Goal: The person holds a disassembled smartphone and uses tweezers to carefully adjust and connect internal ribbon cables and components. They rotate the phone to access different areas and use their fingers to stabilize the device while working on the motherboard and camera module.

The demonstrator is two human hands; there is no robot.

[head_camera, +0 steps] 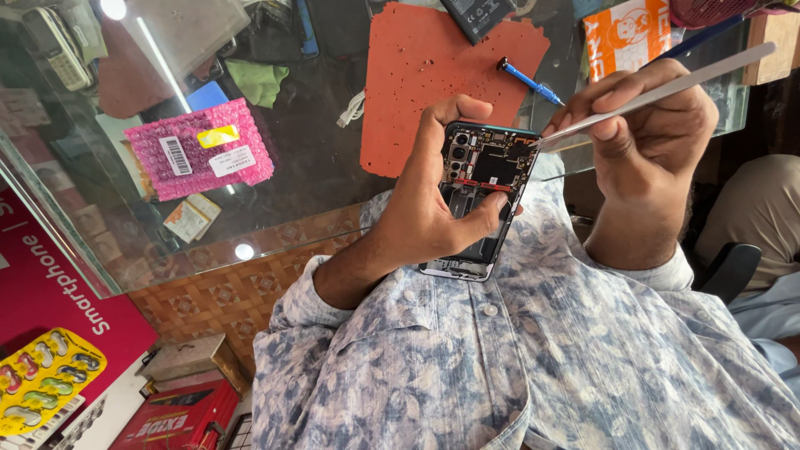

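Observation:
My left hand [429, 204] grips an opened smartphone [483, 167] with its back cover off, thumb lying across the exposed boards and index finger curled over the top edge. My right hand [646, 137] pinches long metal tweezers [667, 87], whose tips touch the upper right corner of the phone's inside. Both hands hover just above my lap and the near edge of a glass counter [317, 150].
An orange work mat [425, 75] lies on the glass with a blue screwdriver [529, 79] and a dark battery [475, 15] beside it. A pink bubble-wrap parcel [200, 150] sits at left. Boxes [179, 412] stand on the floor below; another person's leg [758, 212] is at right.

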